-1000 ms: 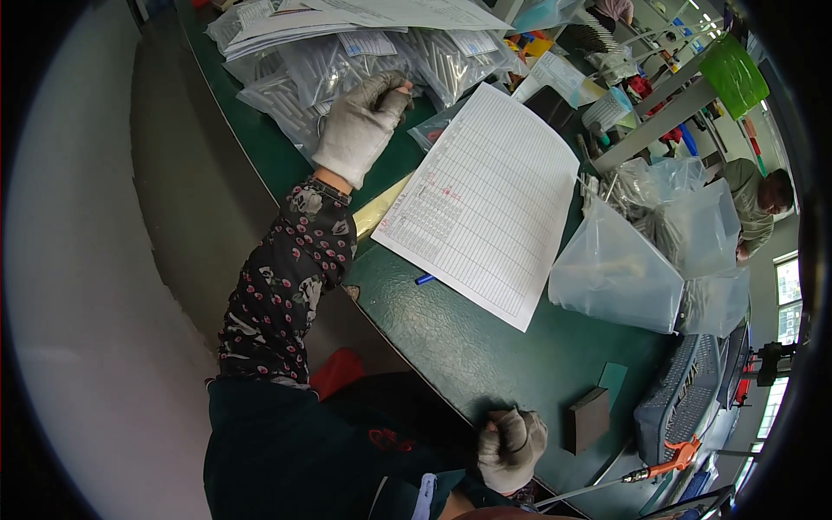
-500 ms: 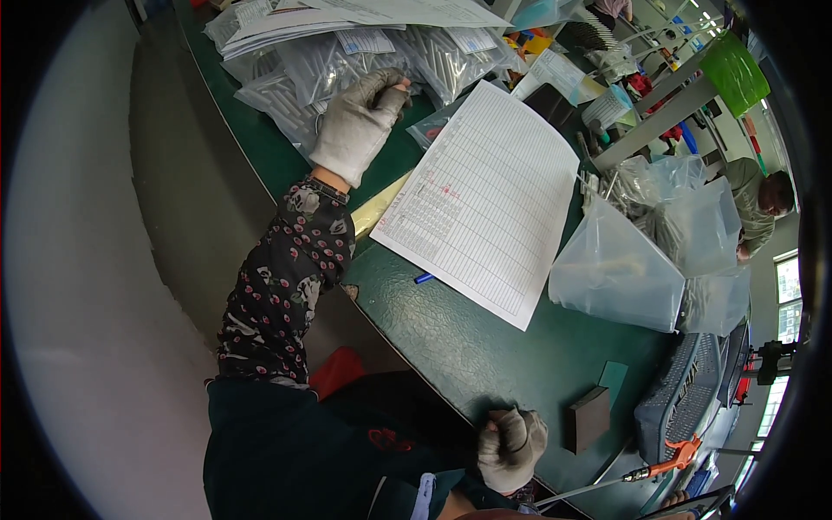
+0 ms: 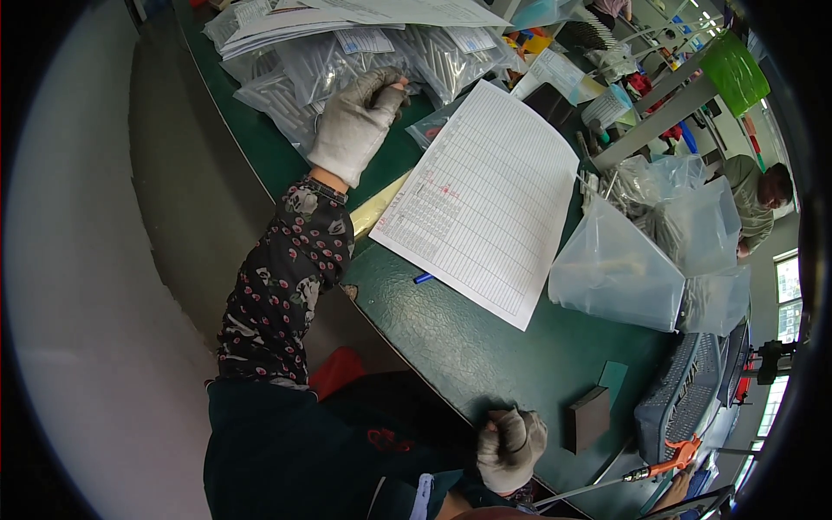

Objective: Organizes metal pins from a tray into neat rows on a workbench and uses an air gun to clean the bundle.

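Above and left of the ruled sheet (image 3: pixel 485 204), clear bags of metal rods (image 3: pixel 282 100) lie heaped on the green table (image 3: pixel 433 347), with loose papers (image 3: pixel 364 17) on top. The left hand (image 3: pixel 357 130), in a whitish glove with darkened fingers, rests just left of the sheet's upper part, right against the bags as seen from above. Its fingers are curled inward and the thumb lies close to the forefinger; whether they pinch anything cannot be told. A yellowish strip (image 3: pixel 379 208) shows along the sheet's left edge, and a blue pen (image 3: pixel 423 278) pokes out from under its lower left edge.

The sheet itself lies between the two hands, apart from both, nearer the left. Well below it, at the table's edge, the gloved right hand (image 3: pixel 511 449) is folded into a loose fist; its inside is hidden. Lower right of the sheet stands a dark block (image 3: pixel 589 420). Translucent bags (image 3: pixel 611 264) sit just right of the sheet, with a grey-blue basket (image 3: pixel 680 394) farther down and right.
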